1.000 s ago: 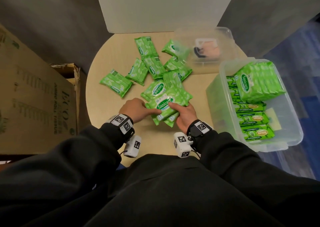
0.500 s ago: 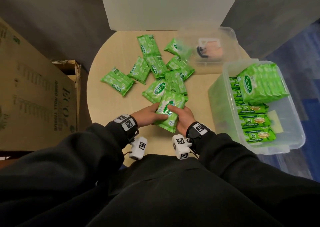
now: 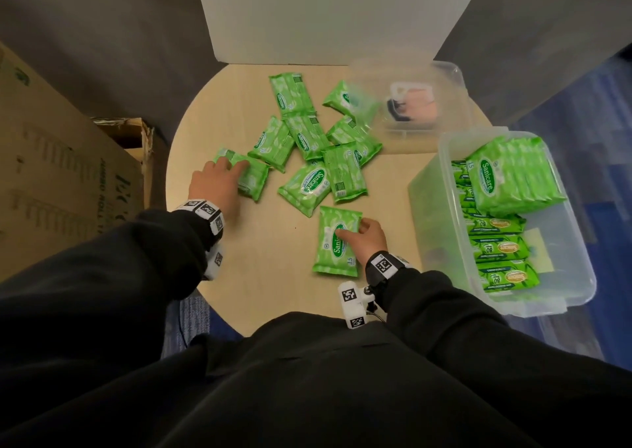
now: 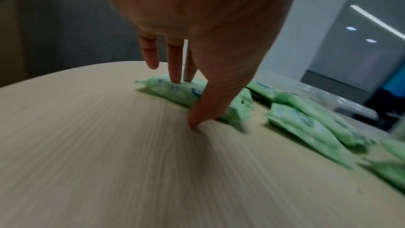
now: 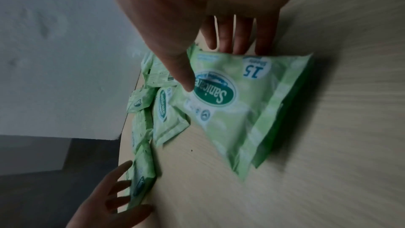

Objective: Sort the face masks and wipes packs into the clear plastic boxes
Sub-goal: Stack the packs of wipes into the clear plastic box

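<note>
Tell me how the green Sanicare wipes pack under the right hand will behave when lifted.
The green Sanicare wipes pack looks like a soft pouch, so it may sag. Its glossy film could slip under the right hand. Being flat, it shouldn't roll.

- A round, light wood-grain table [image 3: 273,293] fills the middle of the head view.
- A large brown cardboard box [image 3: 58,180] with printed lettering stands left of the table.
- A white panel [image 3: 328,13] stands at the table's far edge.
- Blue carpet [image 3: 608,146] lies right of the table.
</note>
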Tool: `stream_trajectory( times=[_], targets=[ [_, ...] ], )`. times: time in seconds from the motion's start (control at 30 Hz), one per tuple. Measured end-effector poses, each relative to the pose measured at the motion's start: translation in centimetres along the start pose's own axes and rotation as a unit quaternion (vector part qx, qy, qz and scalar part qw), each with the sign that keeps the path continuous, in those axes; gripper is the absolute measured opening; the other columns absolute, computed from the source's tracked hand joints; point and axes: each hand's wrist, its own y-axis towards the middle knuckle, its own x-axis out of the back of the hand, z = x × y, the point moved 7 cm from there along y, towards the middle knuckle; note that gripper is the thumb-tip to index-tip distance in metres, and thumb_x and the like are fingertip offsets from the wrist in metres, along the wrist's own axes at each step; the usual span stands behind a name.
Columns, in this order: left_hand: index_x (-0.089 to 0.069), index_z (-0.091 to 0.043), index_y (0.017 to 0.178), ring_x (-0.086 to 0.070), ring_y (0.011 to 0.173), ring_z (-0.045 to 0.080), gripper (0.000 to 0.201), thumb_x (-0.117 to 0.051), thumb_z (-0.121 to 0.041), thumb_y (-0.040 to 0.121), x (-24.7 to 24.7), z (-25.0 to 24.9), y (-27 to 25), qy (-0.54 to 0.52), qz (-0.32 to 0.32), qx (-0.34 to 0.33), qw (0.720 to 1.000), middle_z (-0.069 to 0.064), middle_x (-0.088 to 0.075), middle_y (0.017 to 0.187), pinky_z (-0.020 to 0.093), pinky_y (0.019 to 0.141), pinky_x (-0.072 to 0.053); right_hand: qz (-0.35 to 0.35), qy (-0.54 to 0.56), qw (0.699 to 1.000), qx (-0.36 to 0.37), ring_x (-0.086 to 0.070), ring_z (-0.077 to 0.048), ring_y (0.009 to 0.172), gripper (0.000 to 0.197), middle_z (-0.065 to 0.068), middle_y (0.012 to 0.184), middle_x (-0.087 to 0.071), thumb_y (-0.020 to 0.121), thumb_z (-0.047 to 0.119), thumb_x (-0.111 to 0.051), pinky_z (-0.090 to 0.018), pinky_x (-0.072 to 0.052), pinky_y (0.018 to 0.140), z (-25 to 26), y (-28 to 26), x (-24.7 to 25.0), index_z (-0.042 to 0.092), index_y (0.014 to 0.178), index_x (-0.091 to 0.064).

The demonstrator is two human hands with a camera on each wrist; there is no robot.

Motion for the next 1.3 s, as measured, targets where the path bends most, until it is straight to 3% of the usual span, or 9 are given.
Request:
stream_trajectory(
  times=[0.2, 0.43, 0.53, 0.63, 0.83, 0.93, 1.07, 1.23, 1.3],
  targets=[
    [-0.059, -0.01, 0.123, -0.051, 0.118, 0.039, 0.051, -0.071, -0.017, 0.073, -0.4, -2.6, -1.1, 0.025, -0.013, -0.087, 0.996, 0.015, -0.051, 0.13, 0.053, 0.098, -0.044, -0.04, -0.011, 0.999, 0.01, -0.055, -0.026, 0.123, 0.065, -0.009, 0.142, -0.049, 0.083, 0.028, -0.081, -0.037, -0.044, 0.106, 1.1, 0.5, 2.1, 0.018, 0.14, -0.051],
    [-0.057, -0.025, 0.119, -0.065, 0.091, 0.035, 0.048, -0.058, -0.059, 0.085, 1.4, -2.6, -1.4, -0.129, 0.048, 0.014, 0.99, 0.01, -0.067, 0.097, 0.037, 0.071, -0.05, -0.082, 0.077, 0.99, 0.084, -0.06, -0.016, 0.102, 0.032, -0.003, 0.119, -0.061, 0.089, 0.014, -0.074, -0.029, -0.046, 0.087, 4.2, -1.4, 3.6, 0.019, 0.119, -0.064],
    [-0.064, -0.013, 0.084, -0.062, 0.07, 0.03, 0.027, -0.05, -0.037, 0.086, 1.7, -3.7, -2.2, -0.549, 0.101, 0.119, 0.821, 0.012, -0.061, 0.077, 0.029, 0.056, -0.049, 0.011, 0.176, 0.983, 0.048, -0.068, -0.021, 0.09, 0.025, -0.008, 0.105, -0.069, 0.092, 0.012, -0.07, -0.034, -0.057, 0.073, 5.2, -2.7, 1.8, 0.014, 0.117, -0.065],
    [-0.071, -0.011, 0.112, -0.072, 0.071, 0.029, 0.03, -0.052, -0.029, 0.099, 2.1, -7.8, -4.1, -0.717, 0.193, 0.106, 0.662, 0.013, -0.074, 0.092, 0.036, 0.066, -0.058, 0.154, 0.198, 0.968, -0.026, -0.069, -0.027, 0.09, 0.032, -0.013, 0.11, -0.069, 0.097, 0.024, -0.068, -0.043, -0.059, 0.076, 5.2, -3.8, -1.5, 0.009, 0.125, -0.061],
    [-0.059, -0.025, 0.118, -0.075, 0.08, 0.022, 0.059, -0.08, -0.062, 0.077, 1.2, -13.8, -4.4, -0.469, 0.176, 0.006, 0.866, 0.002, -0.072, 0.095, 0.039, 0.064, -0.063, 0.185, 0.089, 0.978, -0.023, -0.063, -0.019, 0.081, 0.03, -0.002, 0.094, -0.066, 0.097, 0.003, -0.051, -0.037, -0.053, 0.07, 4.5, -4.4, -3.9, 0.024, 0.112, -0.064],
    [-0.056, -0.023, 0.119, -0.069, 0.082, 0.022, 0.069, -0.079, -0.069, 0.073, 2.0, -13.1, -4.1, -0.409, 0.107, 0.023, 0.906, 0.0, -0.067, 0.092, 0.041, 0.073, -0.06, 0.195, 0.098, 0.976, 0.01, -0.061, -0.018, 0.08, 0.042, -0.004, 0.103, -0.067, 0.094, -0.002, -0.051, -0.034, -0.052, 0.062, 5.1, -4.6, -3.6, 0.024, 0.123, -0.069],
    [-0.067, -0.012, 0.101, -0.069, 0.082, 0.03, 0.058, -0.074, -0.062, 0.072, 2.7, -11.3, -3.3, -0.415, 0.079, 0.018, 0.906, 0.01, -0.071, 0.092, 0.05, 0.072, -0.061, 0.159, 0.047, 0.983, 0.078, -0.057, -0.016, 0.093, 0.033, 0.002, 0.115, -0.062, 0.096, 0.011, -0.062, -0.033, -0.054, 0.071, 6.0, -4.4, -1.9, 0.03, 0.122, -0.071],
    [-0.072, -0.007, 0.11, -0.073, 0.083, 0.03, 0.022, -0.076, -0.019, 0.092, 2.4, -12.6, -5.1, -0.621, 0.165, 0.008, 0.766, 0.022, -0.076, 0.104, 0.044, 0.075, -0.057, 0.117, 0.182, 0.976, 0.013, -0.072, -0.023, 0.092, 0.034, -0.009, 0.109, -0.074, 0.089, 0.016, -0.077, -0.042, -0.061, 0.078, 5.4, -4.2, -0.1, 0.015, 0.119, -0.06],
    [-0.071, -0.002, 0.109, -0.07, 0.076, 0.025, 0.025, -0.078, -0.018, 0.092, 1.7, -13.1, -5.6, -0.62, 0.176, 0.02, 0.764, 0.02, -0.076, 0.095, 0.039, 0.071, -0.056, 0.14, 0.179, 0.974, 0.008, -0.071, -0.024, 0.08, 0.017, -0.013, 0.1, -0.076, 0.09, 0.01, -0.075, -0.037, -0.061, 0.069, 5.1, -4.4, 0.4, 0.011, 0.106, -0.07]
  ],
)
